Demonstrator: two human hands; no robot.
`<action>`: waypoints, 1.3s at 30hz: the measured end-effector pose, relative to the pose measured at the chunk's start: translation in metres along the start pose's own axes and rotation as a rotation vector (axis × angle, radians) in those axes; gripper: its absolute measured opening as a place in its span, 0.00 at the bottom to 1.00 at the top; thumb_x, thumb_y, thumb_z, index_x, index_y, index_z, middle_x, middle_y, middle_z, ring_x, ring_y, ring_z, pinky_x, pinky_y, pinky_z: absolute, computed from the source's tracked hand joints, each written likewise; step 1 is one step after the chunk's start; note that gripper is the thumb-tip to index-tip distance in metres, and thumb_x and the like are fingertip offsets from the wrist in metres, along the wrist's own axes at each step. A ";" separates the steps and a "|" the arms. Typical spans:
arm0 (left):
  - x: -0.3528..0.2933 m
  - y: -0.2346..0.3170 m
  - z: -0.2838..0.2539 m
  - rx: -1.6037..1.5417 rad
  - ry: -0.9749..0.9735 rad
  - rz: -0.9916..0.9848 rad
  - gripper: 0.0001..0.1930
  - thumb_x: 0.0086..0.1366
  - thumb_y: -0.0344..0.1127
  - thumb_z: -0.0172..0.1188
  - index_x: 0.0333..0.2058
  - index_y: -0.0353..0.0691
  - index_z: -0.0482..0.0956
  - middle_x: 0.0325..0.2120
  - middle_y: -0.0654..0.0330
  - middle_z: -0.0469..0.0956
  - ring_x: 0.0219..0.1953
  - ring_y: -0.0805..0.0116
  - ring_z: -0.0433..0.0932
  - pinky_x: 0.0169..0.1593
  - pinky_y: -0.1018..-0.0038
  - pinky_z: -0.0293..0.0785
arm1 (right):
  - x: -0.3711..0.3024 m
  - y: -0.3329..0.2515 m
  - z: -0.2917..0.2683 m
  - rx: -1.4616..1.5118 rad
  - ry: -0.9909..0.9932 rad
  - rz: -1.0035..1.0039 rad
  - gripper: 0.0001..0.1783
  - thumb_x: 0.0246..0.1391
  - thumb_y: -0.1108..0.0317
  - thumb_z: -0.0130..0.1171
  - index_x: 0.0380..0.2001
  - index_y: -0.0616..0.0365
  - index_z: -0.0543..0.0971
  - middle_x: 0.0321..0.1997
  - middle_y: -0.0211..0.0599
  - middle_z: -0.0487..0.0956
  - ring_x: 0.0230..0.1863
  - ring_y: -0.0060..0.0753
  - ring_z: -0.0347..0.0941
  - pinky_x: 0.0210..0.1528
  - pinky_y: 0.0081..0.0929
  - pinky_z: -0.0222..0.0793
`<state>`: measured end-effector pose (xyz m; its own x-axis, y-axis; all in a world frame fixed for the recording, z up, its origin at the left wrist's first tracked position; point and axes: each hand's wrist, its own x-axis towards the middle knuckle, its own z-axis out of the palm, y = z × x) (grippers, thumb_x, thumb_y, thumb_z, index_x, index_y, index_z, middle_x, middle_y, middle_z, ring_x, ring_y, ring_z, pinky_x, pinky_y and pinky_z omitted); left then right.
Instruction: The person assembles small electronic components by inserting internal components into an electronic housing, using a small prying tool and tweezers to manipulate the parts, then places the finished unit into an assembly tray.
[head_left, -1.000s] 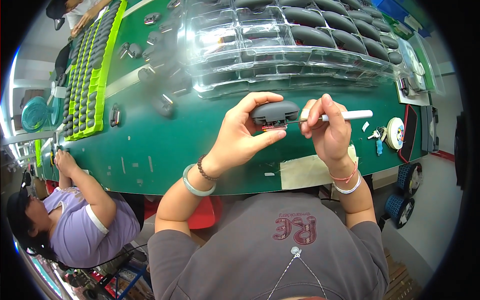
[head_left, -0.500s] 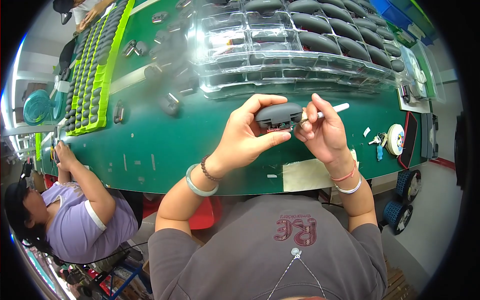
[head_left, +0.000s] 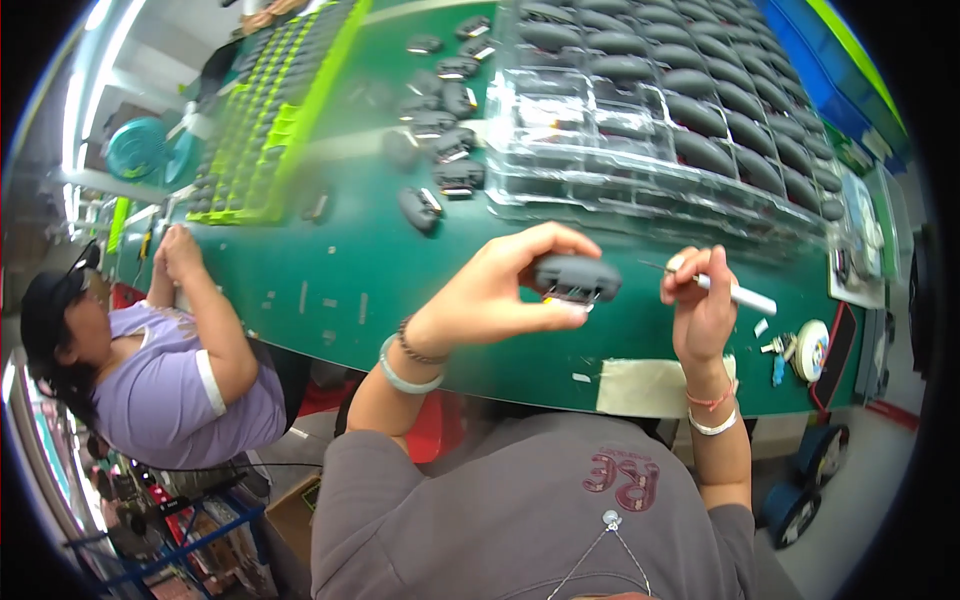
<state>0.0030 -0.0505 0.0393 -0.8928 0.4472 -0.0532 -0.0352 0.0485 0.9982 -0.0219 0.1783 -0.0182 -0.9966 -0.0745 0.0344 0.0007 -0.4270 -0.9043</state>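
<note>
My left hand (head_left: 500, 290) holds a small dark grey plastic housing (head_left: 577, 277) above the green table (head_left: 330, 270), thumb under it and fingers over the top. My right hand (head_left: 703, 300) grips a thin white pen-like tool (head_left: 735, 293) with a fine metal tip that points left toward the housing. A small gap separates the tip from the housing. Both wrists wear bracelets.
Clear plastic trays (head_left: 640, 130) filled with dark housings cover the far side of the table. Several loose housings (head_left: 445, 165) lie left of them. A green rack (head_left: 255, 130) stands at far left. A person in a purple shirt (head_left: 170, 380) works at the left. A tape roll (head_left: 812, 350) lies at right.
My right hand has drawn the tool back to the right, away from the housing. My left hand still holds the housing, now slightly lower and turned.
</note>
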 end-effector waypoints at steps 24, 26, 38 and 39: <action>0.167 -0.032 -0.336 1.258 0.619 -0.142 0.21 0.49 0.39 0.63 0.42 0.38 0.74 0.38 0.53 0.76 0.41 0.63 0.74 0.46 0.71 0.68 | 0.011 0.009 -0.012 -0.271 -0.065 0.127 0.22 0.56 0.61 0.42 0.17 0.68 0.73 0.21 0.41 0.72 0.18 0.24 0.66 0.22 0.17 0.62; 0.175 -0.008 -0.316 1.014 0.491 0.160 0.17 0.53 0.35 0.60 0.42 0.36 0.73 0.37 0.56 0.76 0.40 0.67 0.74 0.45 0.73 0.68 | 0.014 0.013 -0.015 -0.340 -0.085 0.127 0.23 0.55 0.61 0.42 0.15 0.68 0.73 0.20 0.42 0.71 0.16 0.25 0.65 0.20 0.18 0.61; 0.188 0.044 -0.166 1.255 0.010 0.413 0.16 0.45 0.35 0.64 0.36 0.41 0.76 0.33 0.58 0.71 0.41 0.60 0.66 0.46 0.69 0.64 | 0.018 0.005 -0.006 -0.317 -0.110 0.185 0.20 0.55 0.64 0.42 0.16 0.66 0.72 0.19 0.35 0.71 0.18 0.19 0.63 0.20 0.16 0.58; 0.187 0.045 -0.166 1.191 0.068 0.509 0.16 0.46 0.37 0.65 0.34 0.39 0.75 0.32 0.58 0.73 0.38 0.63 0.69 0.43 0.71 0.66 | 0.016 0.005 -0.005 -0.347 -0.098 0.202 0.20 0.55 0.63 0.42 0.16 0.65 0.72 0.18 0.34 0.71 0.18 0.18 0.63 0.20 0.15 0.58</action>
<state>-0.2400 -0.1135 0.0787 -0.7100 0.6057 0.3592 0.6999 0.6632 0.2651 -0.0386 0.1791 -0.0240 -0.9668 -0.2184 -0.1329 0.1509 -0.0675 -0.9862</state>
